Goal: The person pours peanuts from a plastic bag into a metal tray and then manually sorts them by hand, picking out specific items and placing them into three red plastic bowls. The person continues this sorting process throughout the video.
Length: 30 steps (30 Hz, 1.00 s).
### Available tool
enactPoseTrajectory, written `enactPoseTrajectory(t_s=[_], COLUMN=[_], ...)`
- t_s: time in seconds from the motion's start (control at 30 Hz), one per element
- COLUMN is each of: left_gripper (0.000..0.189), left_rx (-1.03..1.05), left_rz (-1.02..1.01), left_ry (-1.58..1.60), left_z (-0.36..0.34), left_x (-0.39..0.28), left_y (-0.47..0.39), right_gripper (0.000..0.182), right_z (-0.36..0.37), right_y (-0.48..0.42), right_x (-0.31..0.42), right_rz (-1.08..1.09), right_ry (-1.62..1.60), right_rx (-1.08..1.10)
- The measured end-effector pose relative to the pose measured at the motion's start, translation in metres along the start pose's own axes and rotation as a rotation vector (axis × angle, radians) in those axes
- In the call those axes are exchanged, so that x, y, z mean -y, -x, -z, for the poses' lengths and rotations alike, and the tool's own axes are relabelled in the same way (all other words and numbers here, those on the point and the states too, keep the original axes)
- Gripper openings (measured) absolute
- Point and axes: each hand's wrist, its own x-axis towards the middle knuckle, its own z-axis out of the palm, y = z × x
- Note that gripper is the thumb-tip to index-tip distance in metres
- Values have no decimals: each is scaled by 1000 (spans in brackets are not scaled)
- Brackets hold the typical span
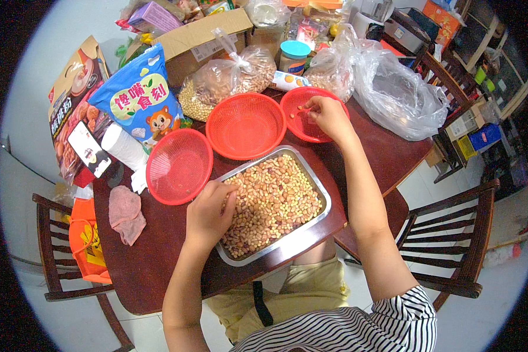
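A steel tray (328, 200) of mixed peanuts and yellow soybeans lies before me on the dark red table. My left hand (212, 212) rests at the tray's left rim with its fingers bent over the nuts; whether it holds any is hidden. My right hand (328, 115) reaches over the right red plastic basket (313, 136), thumb and forefinger near each other; I cannot tell if something is between them. A few small pieces show in that basket. The middle red basket (246, 125) and the left red basket (179, 167) look to hold next to nothing.
Behind the baskets stand a tied plastic bag of peanuts (257, 66), a bag of soybeans (193, 101), a blue-lidded jar (294, 57) and a blue snack bag (141, 97). A pink cloth (125, 213), a paper roll (121, 143) and a phone (88, 149) are at left.
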Motion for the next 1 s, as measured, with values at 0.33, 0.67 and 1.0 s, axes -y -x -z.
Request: enactPoseTrajectory(t_s=[0.33,0.67,1.0], left_gripper=[14,16,16], left_rx=[26,46,52], left_rz=[3,23,12], left_ry=[-45,-64,-80], left_z=[-2,-3,-4], left_x=[5,7,8], left_y=[-1,-1,1], right_gripper=[23,23,28], right_z=[25,-25,-28], right_y=[25,62,63], right_x=[85,120,121], right_rz=[133,616,585], right_ry=[-546,-172,-147], right_rx=[247,589,650])
